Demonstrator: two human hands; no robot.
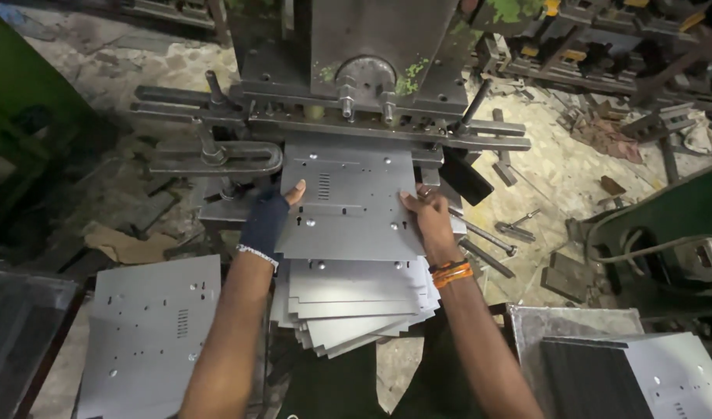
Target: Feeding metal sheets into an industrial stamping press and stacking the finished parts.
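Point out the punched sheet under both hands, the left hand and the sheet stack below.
punched metal sheet (pixel 348 206), head view, flat middle
left hand (pixel 272 213), head view, gloved back
sheet stack (pixel 356 306), head view, fanned top sheets

Grey punched sheet (pixel 150 326) lies lower left, w/ torn cardboard (pixel 123 244) just above it. More sheets (pixel 674 372) at lower right. Bolts and a small hammer-like tool (pixel 519 226) lie on the littered floor (pixel 557 167) at right.
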